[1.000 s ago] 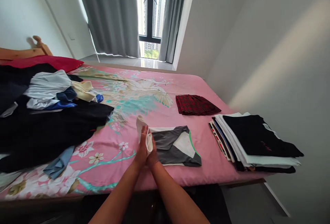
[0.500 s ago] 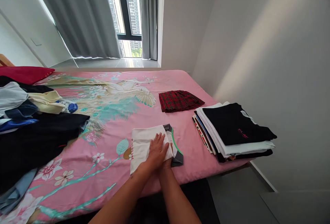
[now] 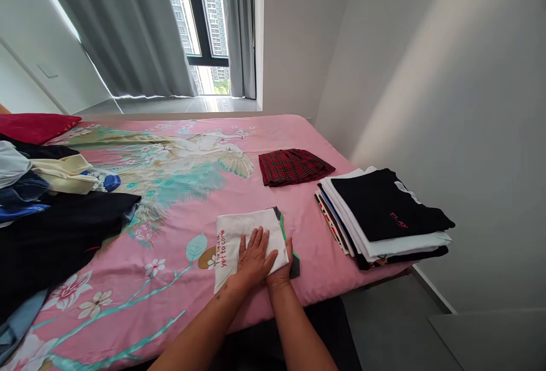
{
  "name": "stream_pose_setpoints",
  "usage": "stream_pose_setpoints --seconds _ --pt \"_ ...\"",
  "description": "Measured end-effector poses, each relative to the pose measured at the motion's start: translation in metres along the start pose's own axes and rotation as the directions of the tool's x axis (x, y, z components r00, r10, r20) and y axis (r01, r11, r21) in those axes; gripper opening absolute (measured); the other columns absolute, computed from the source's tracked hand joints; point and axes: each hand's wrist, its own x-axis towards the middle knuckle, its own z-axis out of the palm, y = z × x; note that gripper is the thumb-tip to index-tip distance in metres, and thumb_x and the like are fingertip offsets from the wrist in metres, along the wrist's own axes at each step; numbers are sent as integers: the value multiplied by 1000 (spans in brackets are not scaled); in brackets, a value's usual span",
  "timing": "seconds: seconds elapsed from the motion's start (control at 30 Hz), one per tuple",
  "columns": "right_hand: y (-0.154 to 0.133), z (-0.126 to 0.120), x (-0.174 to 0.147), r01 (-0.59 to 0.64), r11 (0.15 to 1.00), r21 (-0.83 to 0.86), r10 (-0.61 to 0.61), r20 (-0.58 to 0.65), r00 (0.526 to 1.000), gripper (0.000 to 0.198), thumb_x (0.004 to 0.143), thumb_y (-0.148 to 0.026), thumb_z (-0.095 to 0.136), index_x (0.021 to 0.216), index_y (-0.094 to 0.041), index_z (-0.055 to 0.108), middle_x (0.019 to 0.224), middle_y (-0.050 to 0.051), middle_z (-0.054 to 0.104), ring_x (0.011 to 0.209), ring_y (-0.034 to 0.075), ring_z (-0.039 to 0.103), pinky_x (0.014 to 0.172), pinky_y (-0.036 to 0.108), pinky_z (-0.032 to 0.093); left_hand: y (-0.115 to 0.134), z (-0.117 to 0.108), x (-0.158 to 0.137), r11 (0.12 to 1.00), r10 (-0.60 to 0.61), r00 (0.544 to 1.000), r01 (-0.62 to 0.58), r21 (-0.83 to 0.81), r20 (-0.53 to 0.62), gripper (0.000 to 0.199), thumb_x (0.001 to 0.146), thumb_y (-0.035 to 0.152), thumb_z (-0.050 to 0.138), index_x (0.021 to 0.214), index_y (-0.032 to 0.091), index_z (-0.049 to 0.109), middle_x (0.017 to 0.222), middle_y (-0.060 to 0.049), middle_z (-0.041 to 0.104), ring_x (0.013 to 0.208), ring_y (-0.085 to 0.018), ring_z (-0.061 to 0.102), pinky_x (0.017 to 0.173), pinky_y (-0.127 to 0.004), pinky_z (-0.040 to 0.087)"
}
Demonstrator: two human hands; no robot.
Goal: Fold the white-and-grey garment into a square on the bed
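Two hands (image 3: 256,257), one folded shirt (image 3: 239,234)

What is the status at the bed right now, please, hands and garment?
Left hand flat on the folded white garment, open. Right hand at its right edge, mostly hidden, grip unclear. Folded stack and plaid piece lie apart to the right.

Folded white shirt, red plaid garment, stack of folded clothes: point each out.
Folded white shirt (image 3: 232,237), head view, bare left half.
Red plaid garment (image 3: 293,166), head view, middle.
Stack of folded clothes (image 3: 384,207), head view, black top piece.
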Motion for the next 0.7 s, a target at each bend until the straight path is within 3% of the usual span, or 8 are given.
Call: stream_pose_setpoints --seconds 0.2,0.33,0.43,0.53,0.6,0.63,0.7 --pt "3 -1 -3 14 1000 -25 -14 -2 1000 54 83 -60 35 107 -20 64 120 6 60 119 24 49 103 44 38 -3 -2 -5 999 33 999 -33 -13 1 58 90 49 29 142 24 29 151 -4 17 141 -22 12 113 -55 5" --pt "-2 -4 -3 45 988 -149 -51 -43 998 56 81 -62 35 105 -20 62 117 8 60 117 23 50 105 43 35 0 -1 -6 999 42 999 -42 -18 9 59 89 52 30 141 24 32 150 -6 21 140 -24 15 112 -56 3" --pt "-28 -7 -3 33 964 -262 -54 -70 996 58 80 -65 34 109 -21 58 119 9 59 116 23 51 102 46 37 -3 -5 -9 998 53 998 -54 -21 -21 56 91 47 30 141 22 33 149 -8 23 139 -24 18 112 -56 10" --pt "-68 -10 -4 151 922 -357 -219 -160 962 50 81 -60 39 112 -24 53 127 6 53 117 18 50 100 40 39 -18 -18 -18 997 81 992 -80 21 -95 52 92 38 30 141 21 32 149 -7 24 139 -23 20 112 -55 12" --pt "-93 -14 -6 230 830 -508 -352 -158 922 47 82 -55 41 117 -25 50 130 5 50 117 15 49 98 36 40 -32 -27 -26 993 97 986 -87 74 -133 50 92 34 31 139 19 35 148 -6 27 138 -23 21 112 -55 9" --pt "-102 -16 -7 248 724 -644 -417 -122 900 47 83 -53 40 119 -24 49 129 6 50 115 16 51 95 36 43 -39 -31 -30 990 112 983 -98 100 -145 49 92 33 31 138 19 37 148 -6 29 138 -23 22 113 -55 7" --pt "-112 -22 -4 222 368 -903 -510 4 860 47 84 -50 39 118 -20 50 121 9 55 106 18 55 87 35 47 -49 -35 -36 981 155 973 -130 145 -169 48 91 32 32 137 18 39 146 -7 31 138 -24 23 113 -54 5"
